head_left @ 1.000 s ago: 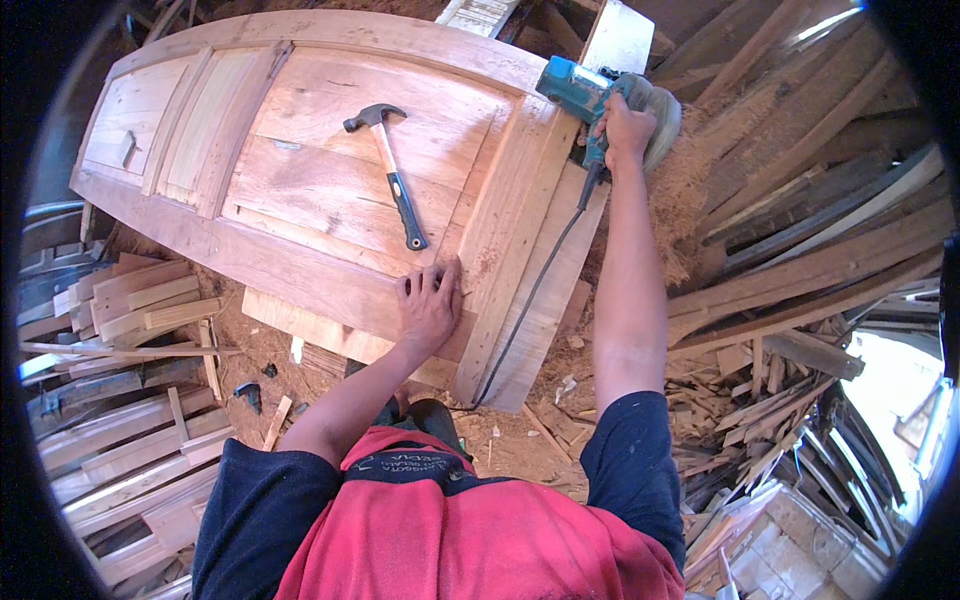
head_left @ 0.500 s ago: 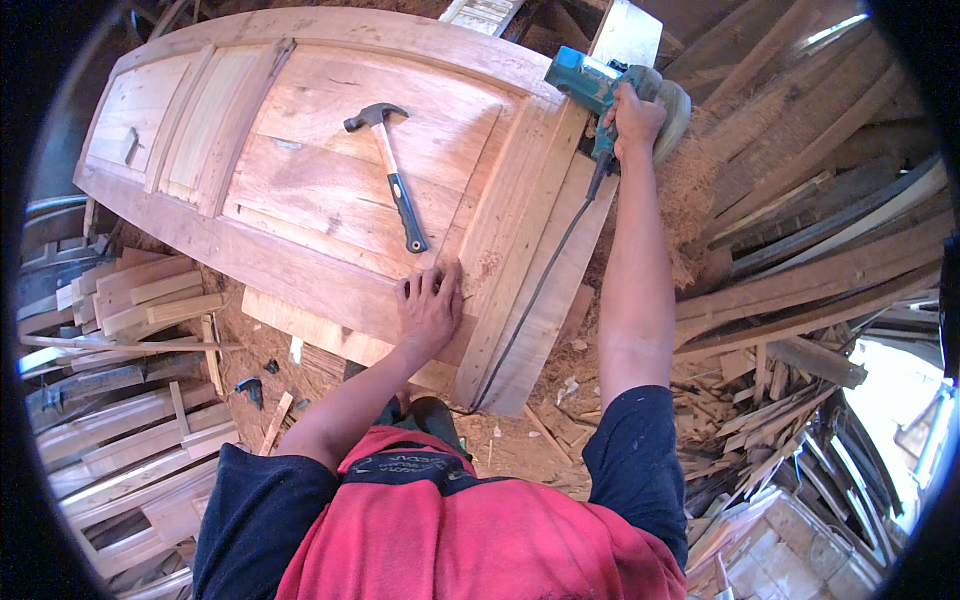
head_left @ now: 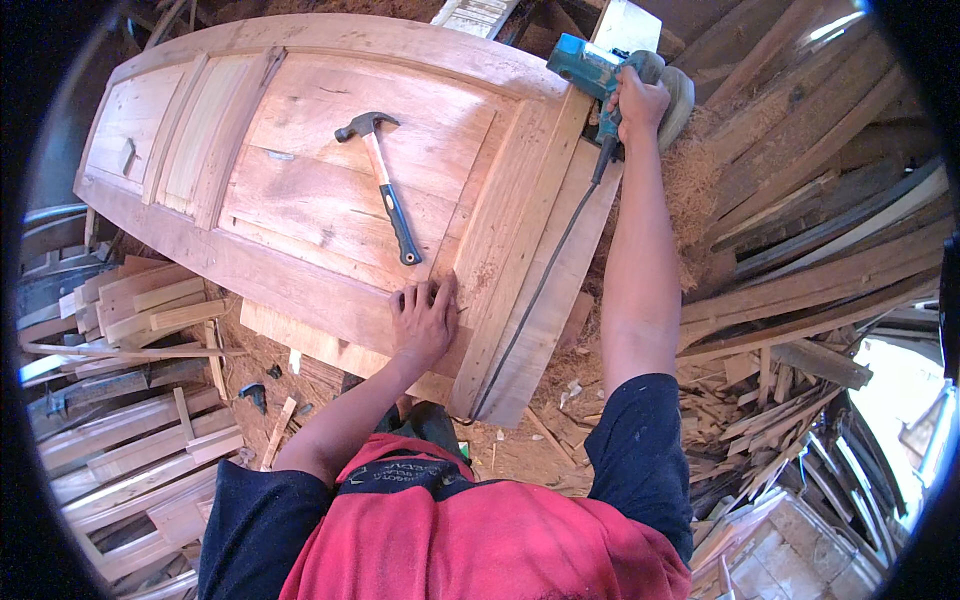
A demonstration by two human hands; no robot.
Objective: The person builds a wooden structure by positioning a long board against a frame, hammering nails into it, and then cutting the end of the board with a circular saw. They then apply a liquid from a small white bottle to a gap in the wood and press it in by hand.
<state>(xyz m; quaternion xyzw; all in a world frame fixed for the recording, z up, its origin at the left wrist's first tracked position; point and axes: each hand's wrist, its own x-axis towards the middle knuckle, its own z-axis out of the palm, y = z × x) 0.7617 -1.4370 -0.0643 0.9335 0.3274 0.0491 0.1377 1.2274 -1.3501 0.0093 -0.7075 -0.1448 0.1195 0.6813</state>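
My right hand point(head_left: 640, 103) is wrapped round the handle of a teal circular saw point(head_left: 583, 68) with a round pale guard point(head_left: 677, 103). The saw sits at the far right corner of a panelled wooden door point(head_left: 330, 255), and its black cord point(head_left: 545, 275) trails back toward me across a pale board point(head_left: 565, 250). My left hand point(head_left: 424, 322) rests on the door's near right corner, fingers apart and slightly bent, holding nothing. Just beyond those fingers a claw hammer point(head_left: 388, 195) with a dark blue grip lies on the door panel. The saw's blade is hidden.
Stacked wood offcuts point(head_left: 150, 310) lie at the left. Long curved planks point(head_left: 810, 270) are heaped at the right, with sawdust point(head_left: 690, 200) beside the saw. Scraps of wood point(head_left: 740, 400) litter the ground near my right elbow.
The saw and my right hand have moved slightly away from me along the door's right end. My left hand still rests at the near corner. The view has shifted a little.
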